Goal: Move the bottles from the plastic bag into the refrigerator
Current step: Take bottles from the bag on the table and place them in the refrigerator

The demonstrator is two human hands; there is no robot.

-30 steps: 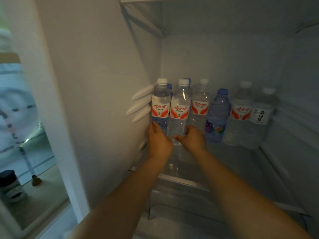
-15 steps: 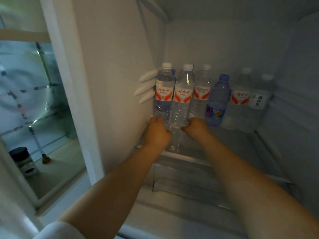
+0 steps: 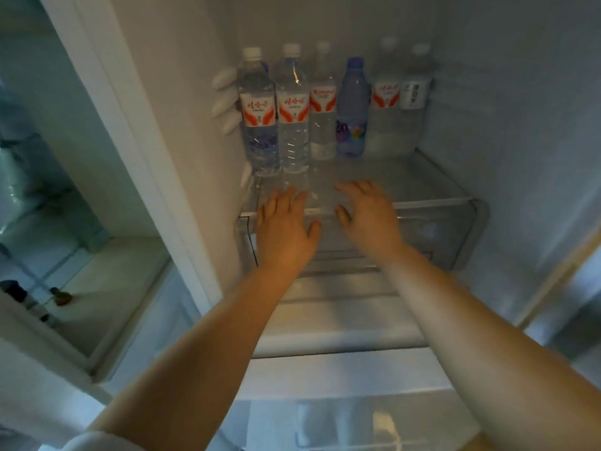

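Both hands empty, fingers loosely spread and relaxed, hovering palm-down over the front edge of the glass shelf [image 3: 422, 187] inside the refrigerator [image 3: 182, 102]. Left hand [image 3: 284, 227] near the shelf's front left corner, fingertips pointing toward the two nearest bottles but clear of them. Right hand [image 3: 369, 214] just beside it toward the shelf's middle, thumb turned inward, touching nothing that can be made out. Bare forearms reaching in from the lower edge, a white sleeve [image 3: 97, 442] showing at the left elbow.

Standing upright along the shelf's back and left side, seven bottles or so in a loose row. Closest to the hands, at the left wall: a red-labelled bottle [image 3: 258, 115] with a white cap, touching a second red-labelled bottle [image 3: 294, 112] on its right. Set further back: a third red-labelled bottle [image 3: 322, 102], then a blue bottle [image 3: 353, 105] with a blue cap, then a fourth red-labelled bottle [image 3: 385, 96] and a white-labelled bottle [image 3: 414, 92] toward the back right corner. Possibly another bottle hidden behind the first; hard to tell.

On the left wall beside the first bottle, three white shelf supports [image 3: 224, 104]. Beneath the shelf, a clear drawer [image 3: 461, 232], closed. At far left, the open door's compartment [image 3: 107, 281] holding a small dark jar [image 3: 16, 291] and a small brown object [image 3: 60, 296], too blurred to identify.
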